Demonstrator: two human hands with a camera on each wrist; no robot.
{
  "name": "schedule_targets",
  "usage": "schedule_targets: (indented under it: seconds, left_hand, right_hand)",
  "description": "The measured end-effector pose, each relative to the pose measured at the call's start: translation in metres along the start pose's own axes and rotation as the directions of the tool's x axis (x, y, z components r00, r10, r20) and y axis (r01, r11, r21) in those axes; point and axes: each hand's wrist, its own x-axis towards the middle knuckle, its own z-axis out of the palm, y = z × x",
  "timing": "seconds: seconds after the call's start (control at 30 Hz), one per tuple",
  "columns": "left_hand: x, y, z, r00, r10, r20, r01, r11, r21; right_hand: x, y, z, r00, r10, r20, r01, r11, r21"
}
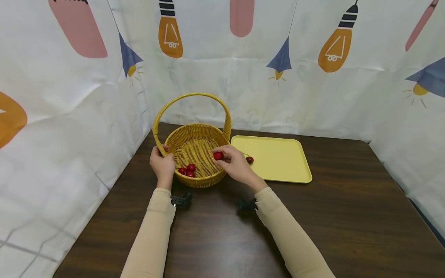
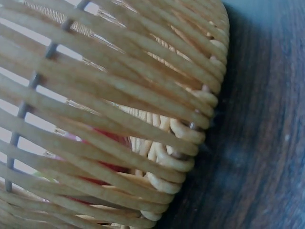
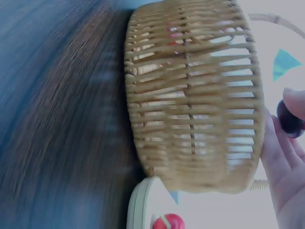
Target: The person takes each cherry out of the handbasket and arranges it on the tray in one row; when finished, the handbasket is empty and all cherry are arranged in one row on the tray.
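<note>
Pinching a glossy dark-red round cherry (image 1: pixel 218 156) between thumb and fingers, the right hand (image 1: pixel 238 164) hangs, in the head view, over the right inner side of a round yellow woven basket (image 1: pixel 199 183) with a tall arched handle (image 1: pixel 194 94). The left hand (image 1: pixel 163 168) has its grip closed round the basket at the left foot of the handle. Three red cherries (image 1: pixel 191 167) lie together inside, near the front left wall. Just right of the basket, a rectangular pale-yellow tray (image 1: pixel 278 156) on the dark-brown wood-grained table (image 1: pixel 347 200) bears another dark-red stemmed cherry (image 1: pixel 250 159) near its left edge. The left wrist view is filled mostly by the basket's woven wall, with red showing through the gaps. In the right wrist view, the right grip holds its cherry beside the rim, while the stemmed cherry sits on the tray below.
</note>
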Motion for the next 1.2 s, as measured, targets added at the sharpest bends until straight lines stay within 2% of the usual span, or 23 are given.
schedule_targets:
  seconds: [0.13,0.33,0.53,0.77,1.03,1.2]
  left_hand:
    - [0.001,0.001,-0.001,1.0,-0.011,0.002,0.011,1.0,-0.012]
    - [0.001,0.003,-0.003,1.0,-0.019,-0.006,0.019,1.0,-0.008]
    - [0.002,0.006,-0.002,1.0,-0.025,0.005,0.025,1.0,-0.012]
    - [0.002,0.004,0.0,1.0,-0.02,0.003,0.02,1.0,-0.012]
    - [0.002,0.003,0.002,1.0,-0.024,0.007,0.024,1.0,-0.009]
    - [0.001,0.004,0.001,1.0,-0.026,0.004,0.026,1.0,-0.007]
  right_hand:
    - [-0.007,0.004,-0.015,0.998,0.015,-0.06,-0.011,0.998,0.064]
    - [-0.01,0.005,-0.045,0.994,0.07,-0.083,-0.059,0.99,0.126]
    - [-0.021,-0.011,-0.078,0.978,0.168,-0.127,-0.162,0.985,0.051]
    - [-0.025,0.056,-0.092,0.947,0.268,-0.175,-0.27,0.963,0.012]
    - [-0.035,0.077,-0.102,0.906,0.356,-0.228,-0.365,0.931,0.0]
    - [-0.039,0.084,-0.105,0.896,0.391,-0.212,-0.401,0.916,-0.005]
